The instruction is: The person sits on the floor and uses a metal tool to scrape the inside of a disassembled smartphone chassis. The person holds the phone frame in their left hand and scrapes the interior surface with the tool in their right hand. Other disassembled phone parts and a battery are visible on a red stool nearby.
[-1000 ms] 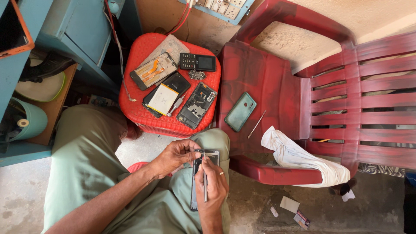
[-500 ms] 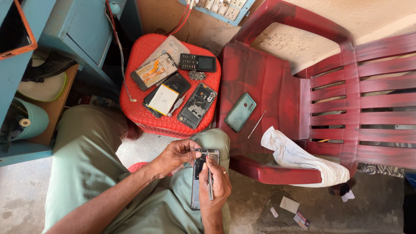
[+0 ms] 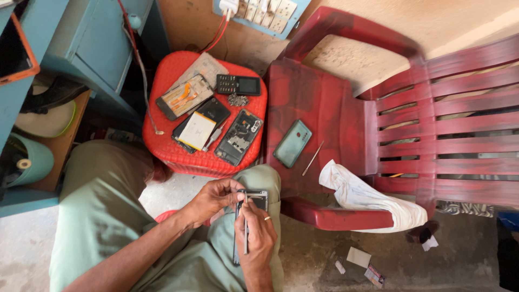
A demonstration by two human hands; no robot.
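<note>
So you've got the opened phone [image 3: 254,201] resting on your right knee, your left hand [image 3: 216,199] curled around its top-left edge with the fingers pinching the frame, and your right hand [image 3: 255,235] closed around a thin metal tool [image 3: 245,235] whose tip pokes into the phone's upper part. Just ahead of your knees sits the red stool [image 3: 162,146], loaded with a keypad phone [image 3: 238,85], a phone frame with its board showing [image 3: 239,137] and a few more opened handsets. Off to the right, the red plastic chair [image 3: 346,124] holds a teal phone [image 3: 292,143], a thin probe [image 3: 313,158] and a white cloth [image 3: 373,197] draped over its front edge.
</note>
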